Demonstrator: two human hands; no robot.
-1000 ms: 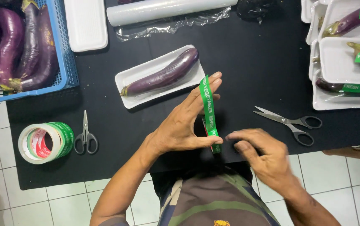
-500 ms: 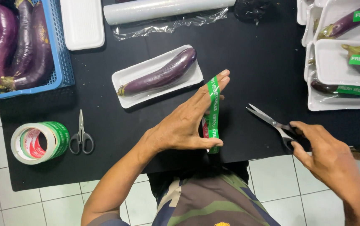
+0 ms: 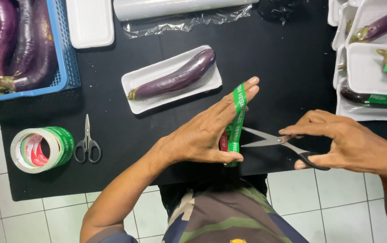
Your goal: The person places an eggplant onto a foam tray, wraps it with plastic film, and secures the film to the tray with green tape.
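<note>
The left hand pinches a green printed tape strip taut between fingertips and thumb (light, limp, sticky, so best held by its ends), above the black table. The right hand grips open scissors at its lower end.

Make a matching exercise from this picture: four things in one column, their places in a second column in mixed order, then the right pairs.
Things
1. strip of green printed tape
2. large grey-bladed scissors with black handles
3. small black-handled scissors
4. purple eggplant on a white foam tray

Places
A. lying on the black table beside the tape rolls
B. stretched between the left hand's fingers and thumb
C. in the middle of the table, beyond the hands
D. held in the right hand, blades open

Pairs: 1-B, 2-D, 3-A, 4-C
</note>
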